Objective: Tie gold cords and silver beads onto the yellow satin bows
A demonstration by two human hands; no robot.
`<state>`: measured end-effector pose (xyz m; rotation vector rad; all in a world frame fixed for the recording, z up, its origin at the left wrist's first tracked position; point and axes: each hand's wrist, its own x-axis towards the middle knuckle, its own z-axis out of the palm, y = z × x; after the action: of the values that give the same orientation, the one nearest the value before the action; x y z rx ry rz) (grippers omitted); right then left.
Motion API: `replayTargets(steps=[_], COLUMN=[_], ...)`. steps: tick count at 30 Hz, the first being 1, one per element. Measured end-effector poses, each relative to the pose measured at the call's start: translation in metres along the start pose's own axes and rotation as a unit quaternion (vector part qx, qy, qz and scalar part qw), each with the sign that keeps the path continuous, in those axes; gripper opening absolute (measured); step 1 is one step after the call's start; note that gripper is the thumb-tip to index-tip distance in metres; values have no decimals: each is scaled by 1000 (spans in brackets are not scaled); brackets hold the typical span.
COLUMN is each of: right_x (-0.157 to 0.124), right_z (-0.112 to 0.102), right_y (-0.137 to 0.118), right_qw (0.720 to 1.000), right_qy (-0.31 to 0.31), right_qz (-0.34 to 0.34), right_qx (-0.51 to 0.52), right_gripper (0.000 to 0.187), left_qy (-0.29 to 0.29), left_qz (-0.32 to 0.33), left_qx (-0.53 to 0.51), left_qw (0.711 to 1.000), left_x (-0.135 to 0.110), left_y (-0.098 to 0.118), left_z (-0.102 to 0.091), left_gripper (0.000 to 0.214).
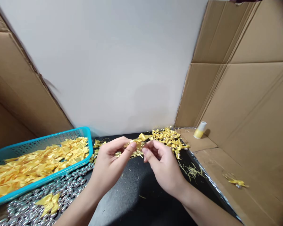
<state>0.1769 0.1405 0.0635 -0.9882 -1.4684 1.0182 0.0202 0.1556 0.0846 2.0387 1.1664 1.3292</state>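
Observation:
My left hand (115, 160) is closed, thumb against fingers, on a yellow ribbon bow (138, 143) above the black tabletop. My right hand (161, 160) meets it from the right, thumb and fingertips pinched together at the bow's edge; what lies between them is too small to make out. A bundle of gold cords (134, 154) shows just beneath the fingers. Past my right hand lies a pile of yellow bows with gold loops and silver beads (166, 135). More bows at the left are partly covered by my left hand.
A turquoise basket (90, 147) of yellow bows stands at the left. Silver beads (75, 180) spread before it, with a loose bow (50, 204) on top. Cord scraps (192, 171) lie at right. On the cardboard (250, 194) are a white-and-yellow spool (200, 130) and one beaded bow (237, 182).

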Motion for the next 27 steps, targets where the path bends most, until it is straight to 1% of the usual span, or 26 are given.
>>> replayTargets(steps=[3,5,12,16,18,19,21,23,24,25,27], right_x=[1,1,0,2,4,4,5,4,3,2,1], right_z=[-1,-1,0,2,1,-1,-4,-7,-9,-10,-10], right_y=[-2,-2,-2,1,1,1,-1,-4,-6,-7,-8], right_qw=[1000,1000,1000,1000,1000,999,988,954,936,923,912], right_qy=[-5,-10,-14,-4,7,25,89,159,178,183,171], right_qz=[4,8,13,8,-2,-20,-98,-201,-243,-270,-288], right_qx=[-5,0,23,23,4,-18,-83,-155,-184,-206,-235], right_gripper=[20,20,23,18,16,14,9,7,7,8,8], left_qy=[12,18,-1,-23,-32,-35,-39,-41,-39,-35,-25], left_qz=[19,20,18,-1,-17,-26,-39,-39,-29,-13,34], left_qx=[21,31,66,43,22,14,13,32,47,65,105], left_qw=[1000,999,998,999,999,999,998,998,998,997,994], left_x=[-1,-1,-3,-3,-3,-2,-1,0,0,0,0], left_y=[-1,-3,-6,-8,-10,-11,-12,-11,-11,-10,-8], left_z=[1,1,4,7,7,7,6,6,6,6,7], left_gripper=[28,30,35,36,36,36,36,36,36,35,32])
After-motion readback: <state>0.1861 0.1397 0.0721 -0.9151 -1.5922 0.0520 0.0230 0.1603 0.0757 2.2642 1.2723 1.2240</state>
